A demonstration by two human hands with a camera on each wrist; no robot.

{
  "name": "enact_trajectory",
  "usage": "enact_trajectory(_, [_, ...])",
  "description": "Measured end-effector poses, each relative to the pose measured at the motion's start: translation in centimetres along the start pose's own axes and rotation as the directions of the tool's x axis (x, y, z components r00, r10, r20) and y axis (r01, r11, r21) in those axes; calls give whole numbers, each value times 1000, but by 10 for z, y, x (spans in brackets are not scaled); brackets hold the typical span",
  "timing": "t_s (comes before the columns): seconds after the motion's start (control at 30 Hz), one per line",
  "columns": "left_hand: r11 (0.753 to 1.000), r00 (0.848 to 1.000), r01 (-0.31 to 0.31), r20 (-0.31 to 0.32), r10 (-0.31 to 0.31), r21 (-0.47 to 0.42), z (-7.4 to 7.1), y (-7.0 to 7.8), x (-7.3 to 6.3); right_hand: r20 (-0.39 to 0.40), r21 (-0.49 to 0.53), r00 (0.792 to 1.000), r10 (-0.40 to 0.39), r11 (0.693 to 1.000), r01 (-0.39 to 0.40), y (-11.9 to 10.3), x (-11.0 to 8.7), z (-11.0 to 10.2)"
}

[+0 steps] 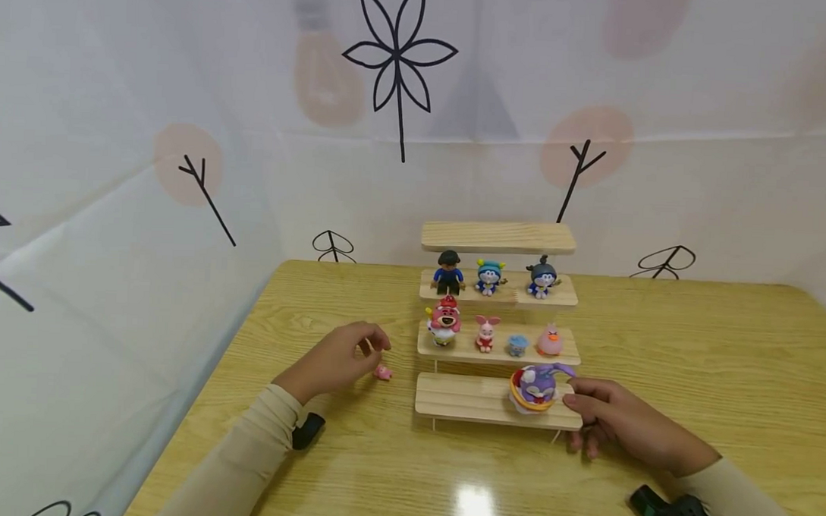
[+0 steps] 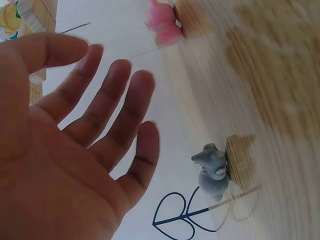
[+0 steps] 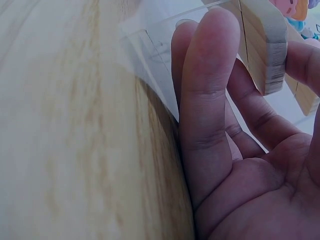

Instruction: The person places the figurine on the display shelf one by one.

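Note:
My left hand hovers low over the table with fingers loosely bent and nothing between them. Close beside its fingertips, a small pink figurine sits on the table. In the left wrist view a grey elephant figurine stands on the table past the little finger; the hand hides it from the head view. My right hand grips the right end of the lowest board of a wooden tiered display shelf, thumb against the board's end. By that thumb, a purple rabbit-eared figurine in a yellow-rimmed base sits on the board.
The second tier holds a red-hatted bear, a piglet, a small blue figurine and a pink bird-like one. Above stand a capped figure and two blue figurines. A printed cloth hangs behind the table.

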State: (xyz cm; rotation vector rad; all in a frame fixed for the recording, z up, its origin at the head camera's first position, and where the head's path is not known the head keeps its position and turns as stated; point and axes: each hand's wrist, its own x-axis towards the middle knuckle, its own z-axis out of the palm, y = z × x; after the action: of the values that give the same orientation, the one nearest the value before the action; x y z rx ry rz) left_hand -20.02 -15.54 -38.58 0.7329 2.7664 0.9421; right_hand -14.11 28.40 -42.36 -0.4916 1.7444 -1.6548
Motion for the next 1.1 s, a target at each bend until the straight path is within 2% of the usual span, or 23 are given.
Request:
enact_trajectory(0.2, [999,997,30,67,-32,30,0,-2,-1,-4,4,1000,-11,1000,11,1,1,0])
enact_trajectory(0.43, [997,993,-3,119,-6,77,1,-5,-2,3,27,1000,-14,1000,14,2,1,-1])
enact_trajectory(1.1, [993,991,-27,130,11,115,5,-6,0,8,20,999,-32,999,32,4,1,0])
